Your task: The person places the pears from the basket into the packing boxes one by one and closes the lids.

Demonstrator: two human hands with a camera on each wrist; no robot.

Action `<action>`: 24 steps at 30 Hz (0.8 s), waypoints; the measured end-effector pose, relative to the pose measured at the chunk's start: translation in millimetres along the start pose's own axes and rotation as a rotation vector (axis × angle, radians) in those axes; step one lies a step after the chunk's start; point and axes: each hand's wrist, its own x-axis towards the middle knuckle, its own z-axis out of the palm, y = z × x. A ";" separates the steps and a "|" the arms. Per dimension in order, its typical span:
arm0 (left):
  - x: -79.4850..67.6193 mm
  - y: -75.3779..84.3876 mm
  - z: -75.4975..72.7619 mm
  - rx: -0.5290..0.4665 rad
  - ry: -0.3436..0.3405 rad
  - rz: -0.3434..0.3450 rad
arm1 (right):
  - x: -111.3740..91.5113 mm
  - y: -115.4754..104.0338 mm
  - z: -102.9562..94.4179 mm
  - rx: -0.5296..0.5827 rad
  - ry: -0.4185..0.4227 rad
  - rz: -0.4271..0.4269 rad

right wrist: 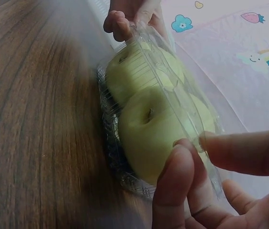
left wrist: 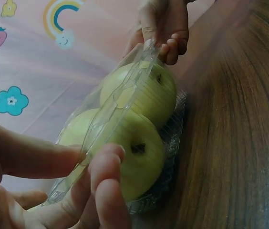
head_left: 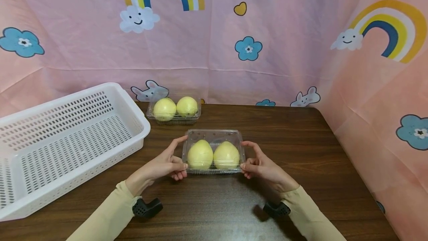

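Note:
A clear plastic clamshell box (head_left: 214, 135) sits on the dark wooden table, its lid down over two pale yellow-green fruits, which look like pears (head_left: 200, 154). My left hand (head_left: 167, 163) pinches the rim at the box's front left corner, its index finger stretched along the left side. At the front right corner my right hand (head_left: 262, 164) pinches the rim in the same way. Both wrist views show the lid edge (left wrist: 108, 114) between thumb and fingers (right wrist: 177, 167). Stem hollows of the fruits face the front.
A second clear box (head_left: 177, 121) with two similar fruits stands at the back, near the pink printed cloth (head_left: 227, 47). On the left lies a large white perforated plastic basket (head_left: 133, 140). The brown wooden table (head_left: 284, 133) spreads out to the right.

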 end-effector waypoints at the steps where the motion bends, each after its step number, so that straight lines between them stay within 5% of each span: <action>1: 0.7 0.1 0.1 0.007 0.007 -0.001 | 0.4 0.1 -0.1 0.000 0.005 0.000; 24: 45.0 0.5 6.3 0.063 0.164 0.002 | 8.7 0.0 -22.2 -0.041 0.190 0.016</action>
